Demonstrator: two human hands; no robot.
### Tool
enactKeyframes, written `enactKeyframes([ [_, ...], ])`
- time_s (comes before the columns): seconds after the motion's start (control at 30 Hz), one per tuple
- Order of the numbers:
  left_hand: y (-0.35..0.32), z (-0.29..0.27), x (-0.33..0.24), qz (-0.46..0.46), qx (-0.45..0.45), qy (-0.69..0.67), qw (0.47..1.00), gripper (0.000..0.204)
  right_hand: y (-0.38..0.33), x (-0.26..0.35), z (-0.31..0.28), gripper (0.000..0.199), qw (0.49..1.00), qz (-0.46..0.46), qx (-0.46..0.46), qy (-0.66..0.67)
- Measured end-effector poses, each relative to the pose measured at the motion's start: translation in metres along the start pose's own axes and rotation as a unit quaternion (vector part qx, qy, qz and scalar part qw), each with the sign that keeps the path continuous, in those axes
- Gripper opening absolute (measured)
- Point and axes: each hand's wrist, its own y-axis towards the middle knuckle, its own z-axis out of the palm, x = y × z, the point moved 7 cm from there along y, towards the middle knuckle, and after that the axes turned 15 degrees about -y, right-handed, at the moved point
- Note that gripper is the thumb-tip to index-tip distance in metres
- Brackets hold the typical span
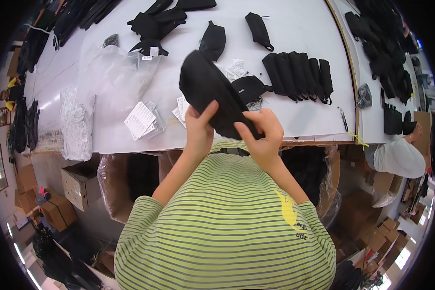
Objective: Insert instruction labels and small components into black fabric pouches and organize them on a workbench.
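Both hands grip one black pouch above table.

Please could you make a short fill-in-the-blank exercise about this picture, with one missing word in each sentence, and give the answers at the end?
1. Both hands, the left hand and the right hand, hold one black ____ above the white table.
2. The neat row of black pouches lies on the person's ____ side.
3. The stack of white cards lies on the ____.
4. The person's striped shirt is green and ____.

Answers: pouch; right; table; grey
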Motion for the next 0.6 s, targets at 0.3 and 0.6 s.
enactKeyframes([
  [0.3, 0.006, 0.017, -0.012, -0.07, 0.093, 0.151, 0.982, 0.031, 0.004, -0.061, 0.046, 0.044, 0.839, 0.268, 0.109, 0.461],
  [0.6, 0.004, 0.032, 0.001, -0.135, 0.076, 0.154, 0.976, 0.033, 0.052, -0.061, 0.001, 0.012, 0.971, 0.125, -0.049, 0.197],
])
